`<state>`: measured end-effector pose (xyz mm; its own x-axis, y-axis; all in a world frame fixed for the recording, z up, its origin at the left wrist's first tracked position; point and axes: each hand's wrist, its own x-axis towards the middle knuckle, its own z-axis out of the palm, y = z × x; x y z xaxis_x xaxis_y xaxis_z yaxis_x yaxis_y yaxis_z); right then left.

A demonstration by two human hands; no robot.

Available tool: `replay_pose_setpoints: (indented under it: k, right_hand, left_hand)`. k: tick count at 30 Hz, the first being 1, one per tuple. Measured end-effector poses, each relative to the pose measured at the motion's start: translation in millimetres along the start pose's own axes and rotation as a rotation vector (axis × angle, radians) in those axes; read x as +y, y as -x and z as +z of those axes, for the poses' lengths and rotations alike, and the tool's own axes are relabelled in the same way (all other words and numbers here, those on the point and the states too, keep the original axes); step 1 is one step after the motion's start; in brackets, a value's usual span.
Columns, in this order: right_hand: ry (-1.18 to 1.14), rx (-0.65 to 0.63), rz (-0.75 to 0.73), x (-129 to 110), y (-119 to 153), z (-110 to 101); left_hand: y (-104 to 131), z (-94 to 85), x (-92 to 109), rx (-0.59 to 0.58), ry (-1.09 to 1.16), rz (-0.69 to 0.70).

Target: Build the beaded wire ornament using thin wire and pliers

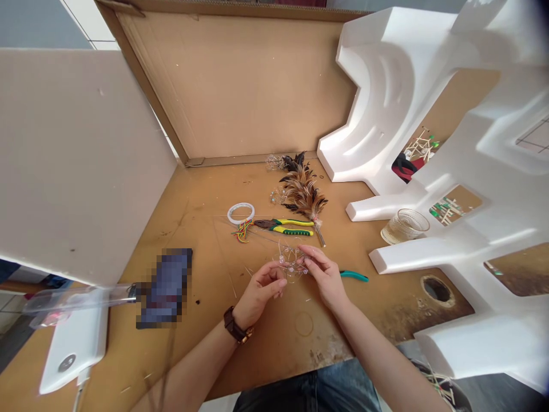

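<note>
In the head view, a small tangle of thin wire with clear beads (291, 268) is between my two hands near the table's front. My left hand (266, 287) is at its left side, fingers curled, fingertips close to the wire. My right hand (319, 270) pinches the wire's right side between thumb and fingers. Just beyond lie pliers with yellow and green handles (294, 227), a white ring roll (241, 213) and some coloured strings (243, 230). A teal-handled tool (354, 276) is partly hidden behind my right hand. Brown feathers (302, 189) lie farther back.
White moulded foam (381, 103) stands along the right, with a glass cup (405, 226) among its arms. A pixelated device (167, 289) on a stand is at left. Cardboard (257, 86) closes the back. The table has a hole (437, 289) at right.
</note>
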<state>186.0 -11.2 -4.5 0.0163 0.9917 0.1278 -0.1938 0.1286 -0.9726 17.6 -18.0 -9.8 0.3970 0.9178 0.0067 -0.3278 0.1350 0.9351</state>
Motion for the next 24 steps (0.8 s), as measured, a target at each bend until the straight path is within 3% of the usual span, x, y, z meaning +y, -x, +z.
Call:
replay_pose_setpoints:
  k: [7, 10, 16, 19, 24]
  right_hand:
    - [-0.105, -0.034, 0.173, 7, -1, -2]
    - [-0.125, -0.040, 0.223, 9, -1, -3]
    - [0.002, 0.000, 0.086, 2, -1, -2]
    - [0.070, -0.009, 0.002, -1, 0, 0]
    - [0.077, -0.041, -0.028, 0, 1, 2]
  left_hand:
    - [4, -0.1, -2, 0.079, -0.215, 0.051]
    - [7, 2.3, -4, 0.036, -0.338, 0.071]
    - [7, 4.3, -6, 0.000, -0.568, 0.021]
    - [5, 1.7, -6, -0.003, -0.514, -0.017]
    - [2, 1.0, -7, 0.107, -0.403, -0.023]
